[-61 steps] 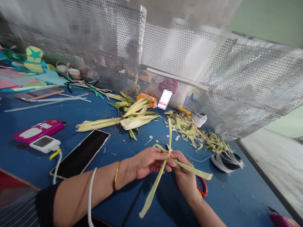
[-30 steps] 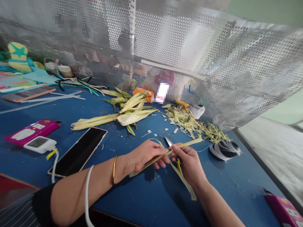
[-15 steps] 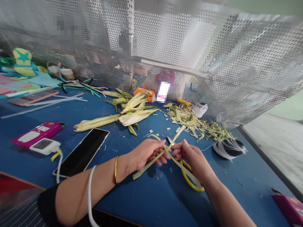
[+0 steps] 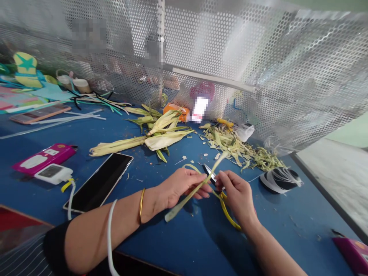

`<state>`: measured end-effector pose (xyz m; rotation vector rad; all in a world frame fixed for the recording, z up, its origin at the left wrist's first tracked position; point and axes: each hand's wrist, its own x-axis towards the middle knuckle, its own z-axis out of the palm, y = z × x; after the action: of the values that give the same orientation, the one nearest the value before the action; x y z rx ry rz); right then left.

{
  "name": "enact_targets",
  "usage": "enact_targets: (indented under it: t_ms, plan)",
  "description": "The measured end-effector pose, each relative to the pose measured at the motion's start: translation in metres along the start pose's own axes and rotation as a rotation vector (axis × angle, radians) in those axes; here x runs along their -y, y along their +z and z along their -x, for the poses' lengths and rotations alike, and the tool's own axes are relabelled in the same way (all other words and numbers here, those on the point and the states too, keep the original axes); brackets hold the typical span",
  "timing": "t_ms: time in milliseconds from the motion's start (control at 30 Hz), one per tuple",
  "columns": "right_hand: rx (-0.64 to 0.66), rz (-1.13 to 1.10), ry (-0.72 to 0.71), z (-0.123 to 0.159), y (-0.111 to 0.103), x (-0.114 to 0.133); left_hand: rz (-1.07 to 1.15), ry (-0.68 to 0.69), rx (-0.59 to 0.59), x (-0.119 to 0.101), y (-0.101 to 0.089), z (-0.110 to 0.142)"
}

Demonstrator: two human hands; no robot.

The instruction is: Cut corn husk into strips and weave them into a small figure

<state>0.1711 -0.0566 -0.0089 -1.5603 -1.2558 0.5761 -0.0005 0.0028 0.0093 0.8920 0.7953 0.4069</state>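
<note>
Pale green corn husk strips (image 4: 184, 201) cross one another at the fingertips of my left hand (image 4: 184, 184), which pinches them between thumb and fingers. One long strip slants from the lower left up past the fingers, and another loops behind them. My right hand (image 4: 237, 193) is closed in a pinch just right of the crossing, on a thin strip whose end is mostly hidden by the fingers. Beneath my right hand, scissors with yellow handles (image 4: 229, 214) lie on the blue table, blades pointing away.
Whole corn husks (image 4: 169, 140) lie ahead, with a heap of husk scraps (image 4: 230, 143) to their right. A spool of clear line (image 4: 280, 180) stands at the right. On the left are a dark phone (image 4: 99, 182) and a magenta device (image 4: 44, 157). A perforated screen (image 4: 201, 46) rises behind.
My right hand has closed and turned, drawing in the strip that hung below it toward the lower right. My left hand keeps its pinch at the crossing.
</note>
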Motion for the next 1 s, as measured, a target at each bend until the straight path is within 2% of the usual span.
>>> enact_targets:
  t_ms: [67, 100, 167, 200, 300, 433, 567, 700, 767, 900, 933, 1000]
  plan:
    - [-0.096, 0.228, -0.31, 0.002, -0.005, 0.002, 0.088, 0.023, 0.017, -0.003, 0.0, 0.001]
    - [-0.08, 0.322, -0.485, 0.003, -0.007, 0.004, 0.113, 0.038, 0.03, -0.004, 0.0, 0.001]
    - [0.073, 0.46, -0.79, 0.006, -0.008, 0.007, 0.137, 0.067, 0.037, -0.005, 0.001, 0.001]
    - [0.166, 0.516, -0.899, 0.007, -0.006, 0.008, 0.14, 0.079, 0.028, -0.005, 0.001, 0.001]
    - [0.321, 0.657, -1.07, 0.012, 0.002, 0.012, 0.125, 0.095, -0.003, -0.004, 0.001, 0.001]
    - [0.35, 0.752, -1.109, 0.016, 0.012, 0.014, 0.121, 0.099, -0.001, -0.002, -0.001, -0.001]
    - [0.352, 0.638, -1.078, 0.017, 0.01, 0.011, 0.148, 0.121, -0.011, 0.0, -0.003, -0.005]
    - [0.419, 0.554, -1.11, 0.018, 0.006, 0.013, 0.096, 0.136, 0.004, 0.002, -0.004, -0.005]
    - [0.359, 0.524, -1.08, 0.018, 0.005, 0.013, 0.069, 0.137, -0.002, 0.0, -0.004, -0.004]
    - [-0.003, 0.608, -0.8, 0.01, 0.001, 0.006, 0.056, 0.143, -0.062, -0.007, -0.005, -0.001]
    - [-0.035, 0.639, -0.735, 0.007, 0.0, 0.003, 0.054, 0.141, -0.07, -0.008, -0.004, 0.0]
    - [0.023, 0.649, -0.672, 0.003, -0.001, -0.001, 0.038, 0.145, -0.091, -0.009, -0.003, 0.0]
